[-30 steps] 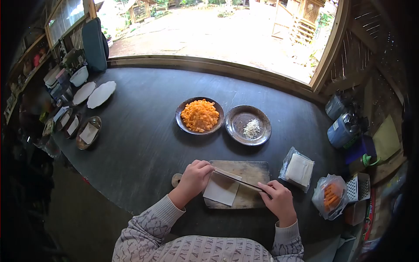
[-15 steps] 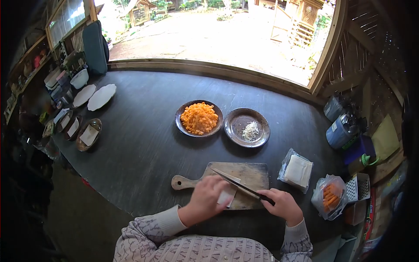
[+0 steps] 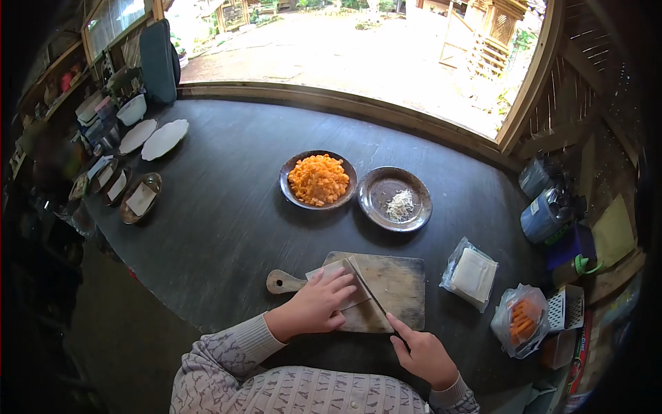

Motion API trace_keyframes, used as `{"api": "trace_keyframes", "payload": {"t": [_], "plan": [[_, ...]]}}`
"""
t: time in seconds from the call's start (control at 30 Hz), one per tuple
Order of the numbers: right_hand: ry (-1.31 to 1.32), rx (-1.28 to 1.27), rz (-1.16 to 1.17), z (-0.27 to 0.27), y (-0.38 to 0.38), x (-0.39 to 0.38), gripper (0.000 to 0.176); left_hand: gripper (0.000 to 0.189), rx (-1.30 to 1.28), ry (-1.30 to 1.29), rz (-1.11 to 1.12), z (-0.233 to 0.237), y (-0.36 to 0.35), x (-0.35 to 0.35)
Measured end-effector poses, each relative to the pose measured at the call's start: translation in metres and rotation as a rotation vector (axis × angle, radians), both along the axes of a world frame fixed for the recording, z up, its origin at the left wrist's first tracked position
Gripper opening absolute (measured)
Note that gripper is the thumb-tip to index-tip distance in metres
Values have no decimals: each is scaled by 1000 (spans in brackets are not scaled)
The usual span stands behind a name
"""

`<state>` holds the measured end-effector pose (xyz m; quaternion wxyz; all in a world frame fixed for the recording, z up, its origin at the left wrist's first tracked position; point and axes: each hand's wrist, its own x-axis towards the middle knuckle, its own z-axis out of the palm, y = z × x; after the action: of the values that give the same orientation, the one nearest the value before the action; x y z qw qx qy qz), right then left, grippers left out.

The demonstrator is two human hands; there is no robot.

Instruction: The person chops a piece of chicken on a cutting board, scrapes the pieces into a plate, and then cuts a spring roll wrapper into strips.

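A wooden cutting board (image 3: 403,290) with a round handle lies near the table's front edge. On its left part rest pale square sheets (image 3: 357,297), stacked flat. My left hand (image 3: 317,300) lies spread on the sheets, fingers apart. My right hand (image 3: 424,352) grips the handle of a knife (image 3: 370,290), which is mostly hidden in the fingers. The blade runs up and left across the right side of the sheets, its tip near the board's top edge. More pale sheets (image 3: 474,274) sit in clear plastic right of the board.
Beyond the board stand a bowl of orange pieces (image 3: 318,179) and a brown plate (image 3: 376,196) with white shreds. A bag of orange sticks (image 3: 522,321) and a white basket (image 3: 569,307) are at right. White plates (image 3: 165,140) and small dishes (image 3: 127,212) stand at left.
My left hand has flattened onto the sheets. The knife has turned steeper and come down onto them, and my right hand has moved lower. The view has shifted slightly.
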<state>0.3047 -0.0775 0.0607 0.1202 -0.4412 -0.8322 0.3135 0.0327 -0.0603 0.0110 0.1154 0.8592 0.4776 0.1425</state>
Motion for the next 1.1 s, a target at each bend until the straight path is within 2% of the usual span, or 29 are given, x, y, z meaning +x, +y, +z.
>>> {"api": "trace_keyframes", "payload": {"t": [0.13,0.2,0.3,0.43,0.53,0.8,1.1], "plan": [[71,-61,-20,-5,-5,-3,45,52,-46,-79,1,0,4,-1],[160,-53,1,-10,-7,-2,50,51,31,-68,100,5,2,0],[166,-40,4,-10,-8,-2,50,52,55,-108,126,0,4,1],[201,-38,-16,-10,-9,-3,45,50,65,-104,122,-1,2,6],[204,-39,-21,-10,-9,-4,45,48,42,-192,31,-6,1,7],[228,-67,-14,-12,-9,-6,48,60,39,2,53,7,-13,15],[254,-89,-75,-11,-10,-4,46,65,64,11,231,-3,-12,23]]}}
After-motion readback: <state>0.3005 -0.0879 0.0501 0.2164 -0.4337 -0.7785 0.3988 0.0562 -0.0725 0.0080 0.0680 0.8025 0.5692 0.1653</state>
